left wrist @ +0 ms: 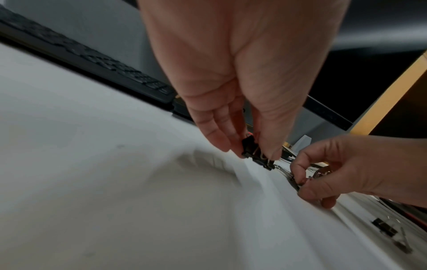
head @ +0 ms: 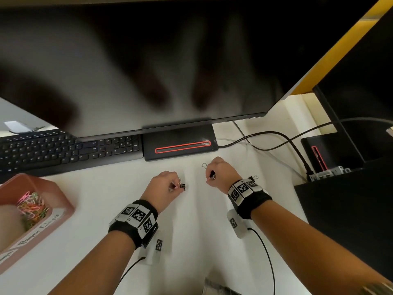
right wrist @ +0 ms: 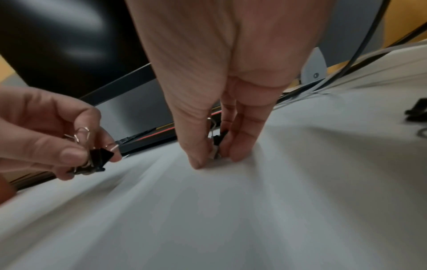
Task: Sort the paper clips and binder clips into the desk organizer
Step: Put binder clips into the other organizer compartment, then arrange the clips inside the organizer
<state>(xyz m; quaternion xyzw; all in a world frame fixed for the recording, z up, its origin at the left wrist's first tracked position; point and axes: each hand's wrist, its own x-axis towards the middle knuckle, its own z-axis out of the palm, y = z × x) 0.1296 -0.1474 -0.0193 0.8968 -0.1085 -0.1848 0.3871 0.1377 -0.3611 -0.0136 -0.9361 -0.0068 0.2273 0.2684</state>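
Observation:
My left hand [head: 173,185] pinches black binder clips [head: 182,186] just above the white desk, seen close in the left wrist view [left wrist: 253,154]. My right hand [head: 209,174] pinches another black binder clip [right wrist: 216,144] against the desk surface, its wire handle [head: 204,165] sticking out past the knuckles. One more binder clip [head: 253,178] lies on the desk behind my right wrist. The pink desk organizer [head: 61,196] sits at the left edge, with several coloured paper clips [head: 32,206] in one compartment.
A black keyboard [head: 63,150] and the monitor base [head: 180,143] run along the back, under a big monitor [head: 148,60]. Cables [head: 276,137] and a black box [head: 344,199] stand at the right. White desk [head: 191,241] spreads between my forearms.

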